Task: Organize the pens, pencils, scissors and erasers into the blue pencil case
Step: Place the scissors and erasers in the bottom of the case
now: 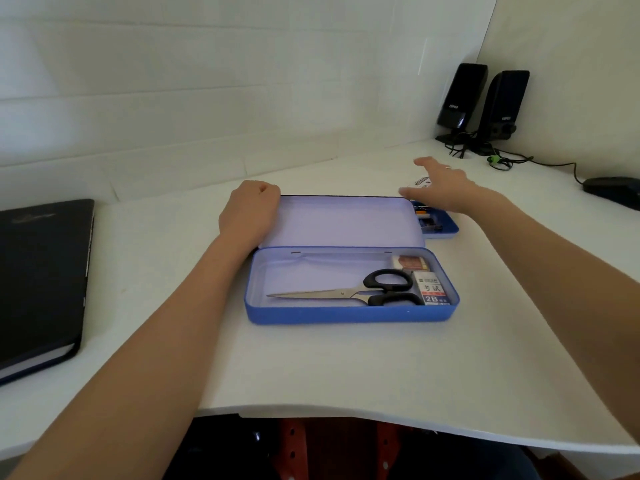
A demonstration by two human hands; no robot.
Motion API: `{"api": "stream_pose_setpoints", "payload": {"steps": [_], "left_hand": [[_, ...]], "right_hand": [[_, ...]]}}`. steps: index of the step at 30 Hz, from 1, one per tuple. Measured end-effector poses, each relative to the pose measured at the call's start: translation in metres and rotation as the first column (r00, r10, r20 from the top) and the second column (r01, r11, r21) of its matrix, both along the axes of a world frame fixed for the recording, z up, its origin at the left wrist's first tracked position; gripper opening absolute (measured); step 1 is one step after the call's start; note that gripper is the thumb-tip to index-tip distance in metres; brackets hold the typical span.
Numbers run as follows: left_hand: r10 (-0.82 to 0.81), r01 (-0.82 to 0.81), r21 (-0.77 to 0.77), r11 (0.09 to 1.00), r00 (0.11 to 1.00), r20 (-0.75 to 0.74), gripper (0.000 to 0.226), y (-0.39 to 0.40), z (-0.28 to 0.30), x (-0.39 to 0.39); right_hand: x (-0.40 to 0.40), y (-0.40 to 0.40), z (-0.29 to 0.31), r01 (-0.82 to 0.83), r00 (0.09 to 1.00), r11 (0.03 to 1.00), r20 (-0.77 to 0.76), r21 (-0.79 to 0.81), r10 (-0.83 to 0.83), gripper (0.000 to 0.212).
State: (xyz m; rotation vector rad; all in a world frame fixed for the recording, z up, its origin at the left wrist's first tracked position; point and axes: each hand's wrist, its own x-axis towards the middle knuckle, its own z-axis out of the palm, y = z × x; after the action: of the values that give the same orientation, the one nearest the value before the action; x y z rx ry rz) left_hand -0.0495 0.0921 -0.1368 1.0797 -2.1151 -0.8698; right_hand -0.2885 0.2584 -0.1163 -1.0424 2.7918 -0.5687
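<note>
The blue pencil case point(346, 315) lies open on the white desk, its lid point(339, 220) tilted back. Inside lie black-handled scissors point(367, 292), a white 2B eraser point(431, 289) and a smaller eraser point(408, 262) at the right end. My left hand point(249, 213) grips the lid's left end with curled fingers. My right hand point(443, 187) hovers with spread fingers above a blue inner tray point(446, 226) holding pens behind the lid's right end. A white box point(420, 182) lies under its fingers; whether they touch it is unclear.
A dark notebook point(41, 282) lies at the left. Two black speakers point(481, 102) with cables stand in the back right corner, and a dark mouse point(611, 190) rests at the right edge. The desk's front edge point(311, 412) curves near me.
</note>
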Motion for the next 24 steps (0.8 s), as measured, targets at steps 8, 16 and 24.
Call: {"api": "stream_pose_setpoints", "payload": {"steps": [8,16,24], "left_hand": [[0.002,-0.002,-0.02,1.0,1.0,0.002,0.029,0.0,0.0,-0.002],[0.011,-0.011,-0.013,1.0,1.0,0.004,0.029,0.002,0.0,-0.002],[0.012,-0.011,0.012,1.0,0.999,-0.046,0.029,0.004,0.0,-0.004]], "right_hand": [[-0.024,-0.01,-0.014,0.079,0.992,0.996,0.104,-0.05,-0.074,0.078],[-0.017,-0.003,-0.025,0.082,0.984,0.91,0.176,-0.407,-0.01,0.076],[0.014,-0.005,0.01,-0.153,0.988,0.704,-0.108,-0.694,0.109,0.076]]}}
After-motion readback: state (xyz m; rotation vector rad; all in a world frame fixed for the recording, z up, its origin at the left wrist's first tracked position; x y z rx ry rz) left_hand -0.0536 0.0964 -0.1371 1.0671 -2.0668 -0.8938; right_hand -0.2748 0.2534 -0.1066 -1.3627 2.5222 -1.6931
